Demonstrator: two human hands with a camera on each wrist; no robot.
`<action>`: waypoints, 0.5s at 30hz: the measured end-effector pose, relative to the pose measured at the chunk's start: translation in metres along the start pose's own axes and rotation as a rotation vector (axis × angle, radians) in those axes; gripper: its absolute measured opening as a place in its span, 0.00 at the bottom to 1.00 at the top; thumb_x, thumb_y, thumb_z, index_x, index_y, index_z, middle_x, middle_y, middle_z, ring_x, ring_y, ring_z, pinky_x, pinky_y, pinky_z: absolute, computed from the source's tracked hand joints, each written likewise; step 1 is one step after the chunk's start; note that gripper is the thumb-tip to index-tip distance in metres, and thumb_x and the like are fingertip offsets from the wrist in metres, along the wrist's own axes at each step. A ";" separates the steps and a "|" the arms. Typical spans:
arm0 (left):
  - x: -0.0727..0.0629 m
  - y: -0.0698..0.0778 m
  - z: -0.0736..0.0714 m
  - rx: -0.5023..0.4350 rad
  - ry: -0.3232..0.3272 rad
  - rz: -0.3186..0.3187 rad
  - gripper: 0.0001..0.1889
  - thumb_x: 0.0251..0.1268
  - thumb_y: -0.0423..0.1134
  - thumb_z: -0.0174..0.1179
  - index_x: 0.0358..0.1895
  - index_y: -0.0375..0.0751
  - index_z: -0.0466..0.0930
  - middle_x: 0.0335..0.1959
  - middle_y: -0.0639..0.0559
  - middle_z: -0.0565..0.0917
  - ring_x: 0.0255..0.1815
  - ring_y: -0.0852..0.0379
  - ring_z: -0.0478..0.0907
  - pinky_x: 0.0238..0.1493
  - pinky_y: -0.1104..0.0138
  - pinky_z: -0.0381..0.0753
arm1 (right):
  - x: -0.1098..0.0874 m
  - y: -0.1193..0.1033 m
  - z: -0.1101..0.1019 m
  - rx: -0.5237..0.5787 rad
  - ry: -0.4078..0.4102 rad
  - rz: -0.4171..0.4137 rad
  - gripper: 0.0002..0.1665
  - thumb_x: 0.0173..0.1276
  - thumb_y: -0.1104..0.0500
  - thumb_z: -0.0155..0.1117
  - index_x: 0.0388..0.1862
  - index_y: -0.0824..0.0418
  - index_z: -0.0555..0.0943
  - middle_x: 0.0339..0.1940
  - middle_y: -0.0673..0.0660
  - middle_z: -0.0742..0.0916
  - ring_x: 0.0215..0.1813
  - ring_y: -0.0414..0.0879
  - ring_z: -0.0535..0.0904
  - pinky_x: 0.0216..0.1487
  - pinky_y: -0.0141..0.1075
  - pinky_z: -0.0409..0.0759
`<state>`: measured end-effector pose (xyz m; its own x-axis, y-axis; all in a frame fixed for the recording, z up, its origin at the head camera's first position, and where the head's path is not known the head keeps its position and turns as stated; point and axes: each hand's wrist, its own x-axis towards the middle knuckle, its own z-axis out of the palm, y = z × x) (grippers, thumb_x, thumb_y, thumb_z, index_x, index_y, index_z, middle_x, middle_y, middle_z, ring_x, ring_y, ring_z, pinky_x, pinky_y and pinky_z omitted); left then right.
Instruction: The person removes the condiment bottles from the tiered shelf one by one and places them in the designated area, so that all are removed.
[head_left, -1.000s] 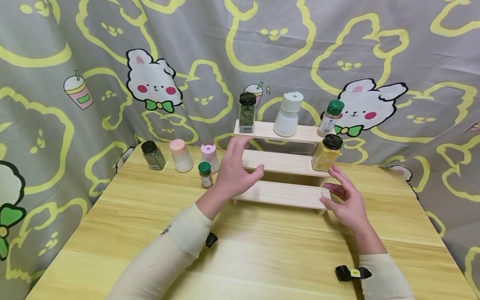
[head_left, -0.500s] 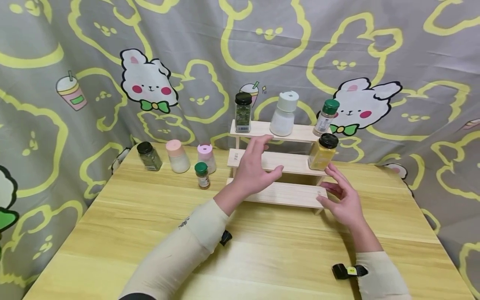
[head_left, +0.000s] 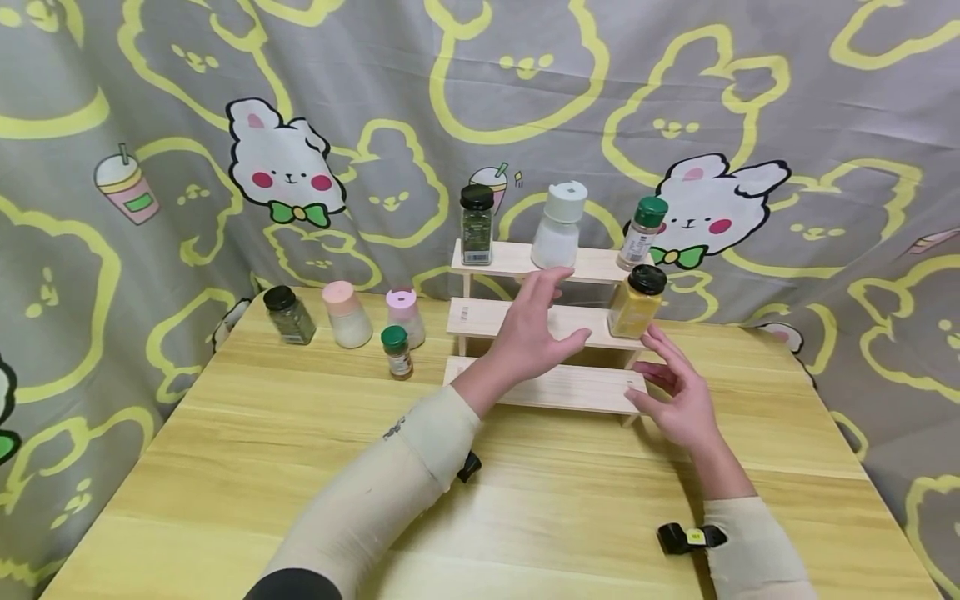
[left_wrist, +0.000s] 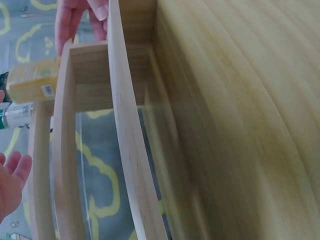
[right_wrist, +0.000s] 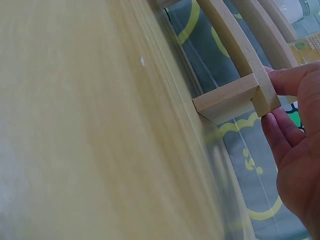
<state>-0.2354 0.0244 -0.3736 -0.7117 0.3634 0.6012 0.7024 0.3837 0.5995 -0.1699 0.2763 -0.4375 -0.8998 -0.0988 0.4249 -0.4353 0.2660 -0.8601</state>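
Observation:
A three-tier wooden shelf rack [head_left: 562, 387] stands on the table. My right hand [head_left: 678, 408] is at the right end of its lowest board, thumb and fingers pinching the board's corner; in the right wrist view the thumb [right_wrist: 292, 80] lies against the board. My left hand [head_left: 528, 333] hovers before the middle tier, fingers loosely bent, holding nothing. A yellow spice jar [head_left: 636, 304] with a black lid stands at the middle tier's right end. On the top tier are a dark green herb jar [head_left: 477, 229], a white-capped shaker [head_left: 558, 229] and a green-capped bottle [head_left: 639, 237].
Left of the rack, a black-lidded herb jar [head_left: 291, 318], a peach-capped shaker [head_left: 348, 317], a pink-capped shaker [head_left: 406, 321] and a small green-capped bottle [head_left: 397, 354] stand on the wooden table [head_left: 225, 467]. A patterned grey curtain [head_left: 390, 75] hangs behind.
My left hand has moved right, from the left end of the rack to before the middle tier. The right hand stays at the rack's right end. The view has shifted slightly.

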 end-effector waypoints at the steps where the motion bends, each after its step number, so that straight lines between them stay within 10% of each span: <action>1: 0.002 0.000 0.002 0.003 -0.005 0.002 0.42 0.56 0.41 0.74 0.71 0.44 0.58 0.61 0.42 0.68 0.56 0.49 0.73 0.56 0.69 0.73 | 0.000 0.000 0.000 0.001 0.000 0.001 0.46 0.51 0.86 0.68 0.71 0.72 0.67 0.78 0.63 0.63 0.54 0.60 0.80 0.58 0.34 0.77; 15: 0.023 0.004 0.031 -0.011 -0.045 0.075 0.42 0.56 0.41 0.74 0.71 0.40 0.60 0.59 0.41 0.70 0.56 0.48 0.73 0.57 0.71 0.72 | 0.001 0.002 -0.002 -0.004 -0.003 0.005 0.46 0.51 0.84 0.70 0.71 0.71 0.68 0.77 0.62 0.64 0.55 0.65 0.78 0.58 0.36 0.78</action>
<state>-0.2495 0.0606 -0.3734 -0.6570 0.4285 0.6203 0.7535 0.3451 0.5597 -0.1712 0.2785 -0.4380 -0.9023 -0.1003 0.4193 -0.4303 0.2703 -0.8613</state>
